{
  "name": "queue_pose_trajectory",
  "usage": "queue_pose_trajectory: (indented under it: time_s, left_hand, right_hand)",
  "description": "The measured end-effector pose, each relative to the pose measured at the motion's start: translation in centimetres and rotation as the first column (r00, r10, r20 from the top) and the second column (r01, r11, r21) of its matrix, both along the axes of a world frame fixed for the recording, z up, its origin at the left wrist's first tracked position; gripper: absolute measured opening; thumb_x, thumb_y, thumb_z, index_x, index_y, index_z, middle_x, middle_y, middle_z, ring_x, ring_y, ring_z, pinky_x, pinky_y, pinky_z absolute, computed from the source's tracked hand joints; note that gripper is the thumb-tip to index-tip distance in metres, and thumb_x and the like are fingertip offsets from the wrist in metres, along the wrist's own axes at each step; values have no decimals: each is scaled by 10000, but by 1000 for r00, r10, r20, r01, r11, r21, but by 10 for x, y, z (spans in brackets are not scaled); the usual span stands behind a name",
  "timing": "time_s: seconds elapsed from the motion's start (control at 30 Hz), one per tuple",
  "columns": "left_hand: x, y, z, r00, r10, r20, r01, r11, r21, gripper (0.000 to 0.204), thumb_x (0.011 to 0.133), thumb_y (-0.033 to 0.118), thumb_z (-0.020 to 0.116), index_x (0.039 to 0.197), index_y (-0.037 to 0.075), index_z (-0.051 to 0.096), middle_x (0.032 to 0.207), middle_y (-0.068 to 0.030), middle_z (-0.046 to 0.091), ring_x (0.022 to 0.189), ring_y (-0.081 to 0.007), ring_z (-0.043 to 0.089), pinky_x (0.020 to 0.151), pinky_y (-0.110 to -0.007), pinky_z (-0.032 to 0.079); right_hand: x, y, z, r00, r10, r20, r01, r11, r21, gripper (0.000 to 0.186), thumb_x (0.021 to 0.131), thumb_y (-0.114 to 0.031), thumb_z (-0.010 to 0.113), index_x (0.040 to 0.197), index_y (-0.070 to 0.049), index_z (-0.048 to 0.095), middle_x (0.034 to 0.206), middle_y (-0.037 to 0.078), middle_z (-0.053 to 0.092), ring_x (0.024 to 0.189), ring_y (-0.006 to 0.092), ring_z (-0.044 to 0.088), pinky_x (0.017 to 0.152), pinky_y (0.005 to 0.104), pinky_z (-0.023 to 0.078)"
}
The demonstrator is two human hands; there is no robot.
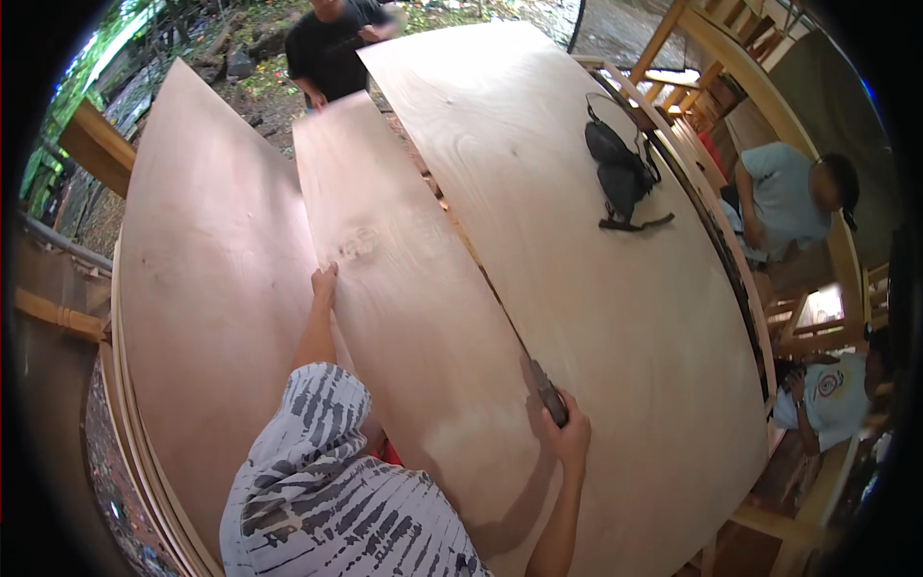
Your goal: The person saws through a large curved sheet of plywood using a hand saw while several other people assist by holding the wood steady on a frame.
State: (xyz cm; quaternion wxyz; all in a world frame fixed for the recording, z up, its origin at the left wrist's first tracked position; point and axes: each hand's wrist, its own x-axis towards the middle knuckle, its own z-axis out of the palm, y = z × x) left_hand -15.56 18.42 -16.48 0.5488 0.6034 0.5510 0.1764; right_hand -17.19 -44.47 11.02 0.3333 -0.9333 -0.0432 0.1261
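My right hand [569,428] is closed round the dark handle of a handsaw [546,389], whose narrow end meets a long cut between two pale plywood pieces. Most of its blade is out of sight. Left of the cut lies the narrower plywood strip [394,279]; to the right is the wide plywood sheet [586,288]. Along the cut the gap widens toward the far end. My left hand [325,281] holds the strip's left edge, fingers bent over it and partly hidden.
Another plywood sheet [212,240] lies at the left. A black bag with straps [623,173] rests on the wide sheet. Beyond the strip's far end stands a person in black [332,53]. Two people [784,197] are at the right, among wooden frames [808,87].
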Motion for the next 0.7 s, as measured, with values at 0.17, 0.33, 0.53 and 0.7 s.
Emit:
queue_pose_trajectory:
  time_s: [0.17,0.33,0.53,0.7]
  left_hand:
    - [14,-70,77,716,-65,-695,319,916,242,1068,914,492,704,1619,-87,151,1668,-345,245,1555,-457,267,1219,-687,217]
    - [-7,-325,142,225,-739,-635,974,160,159,1459,689,824,748,1691,76,-4,1770,-176,-16,1620,-419,-37,1183,-790,57]
    - [-36,-437,175,89,-756,-648,988,150,-40,1596,578,844,799,1675,4,1,1776,-120,-81,1614,-401,-140,1175,-807,45]
    - [-58,-405,165,267,-768,-583,962,251,110,1590,569,745,871,1668,-17,11,1774,-138,-53,1610,-431,-124,1159,-830,25]
  right_hand:
    - [5,1,-5,998,49,30,-51,998,45,550,906,-339,757,1380,-79,649,1016,217,764,942,382,762,814,444,574]
    - [10,-14,-12,992,123,36,-123,992,-1,510,986,-345,685,1379,-25,624,976,231,741,843,334,727,790,382,561]
    - [13,-20,71,984,154,-90,-152,988,30,467,1009,-267,642,1400,-16,591,893,266,703,786,394,702,744,433,543]
    - [-64,-62,239,968,109,-227,-131,988,-86,527,1005,-211,650,1440,68,549,1142,215,732,914,251,701,872,371,545]
